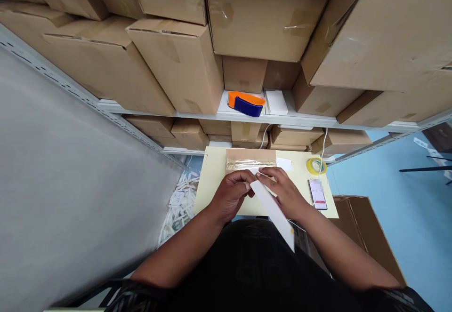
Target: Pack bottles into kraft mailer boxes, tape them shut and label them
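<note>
White strip (pixel 273 213) (yellow-marked) touches the right hand (pixel 284 190).

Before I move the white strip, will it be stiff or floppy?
Probably fairly stiff: the white strip runs straight without visible sagging. It is likely light, since it looks thin. Its narrow shape suggests it may crease if pressed.

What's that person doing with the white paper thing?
A person has both hands, left hand and right hand, close together at the upper end of a white strip. Its other end slants down in front of their black shirt. It's hard to tell how each hand grips it. They are over a small pale table, where a phone and a roll of yellow tape lie on the right side.
</note>
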`<action>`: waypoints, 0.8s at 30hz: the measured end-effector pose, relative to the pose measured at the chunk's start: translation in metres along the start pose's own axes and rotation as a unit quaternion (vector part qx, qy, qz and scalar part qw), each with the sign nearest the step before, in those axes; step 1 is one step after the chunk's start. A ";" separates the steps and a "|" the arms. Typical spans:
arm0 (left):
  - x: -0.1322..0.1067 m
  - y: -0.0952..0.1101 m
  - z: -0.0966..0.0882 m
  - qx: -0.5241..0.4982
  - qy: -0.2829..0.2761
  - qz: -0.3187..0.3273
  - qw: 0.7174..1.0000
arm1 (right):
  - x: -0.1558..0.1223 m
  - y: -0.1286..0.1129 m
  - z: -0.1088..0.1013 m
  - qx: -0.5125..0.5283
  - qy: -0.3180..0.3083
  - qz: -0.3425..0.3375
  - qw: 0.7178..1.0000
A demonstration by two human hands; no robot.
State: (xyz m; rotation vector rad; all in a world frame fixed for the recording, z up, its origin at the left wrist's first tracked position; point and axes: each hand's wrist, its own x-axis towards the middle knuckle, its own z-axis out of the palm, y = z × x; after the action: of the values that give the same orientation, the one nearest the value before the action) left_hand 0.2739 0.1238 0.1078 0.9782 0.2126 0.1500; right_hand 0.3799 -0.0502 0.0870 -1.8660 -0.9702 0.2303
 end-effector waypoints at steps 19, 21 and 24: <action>0.008 -0.021 -0.034 0.307 0.089 0.134 0.938 | 0.018 -0.015 0.059 0.186 0.060 0.137 0.971; 0.006 -0.027 -0.041 0.299 0.111 0.123 0.940 | 0.020 -0.008 0.063 0.198 0.073 0.168 0.963; 0.003 -0.034 -0.054 0.275 0.154 0.101 0.944 | 0.026 0.000 0.064 0.229 0.108 0.210 0.944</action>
State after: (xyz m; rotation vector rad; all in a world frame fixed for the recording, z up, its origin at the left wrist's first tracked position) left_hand 0.2649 0.1490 0.0498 1.5340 0.4570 0.4518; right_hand 0.3630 0.0119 0.0617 -1.5996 -0.3194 0.4544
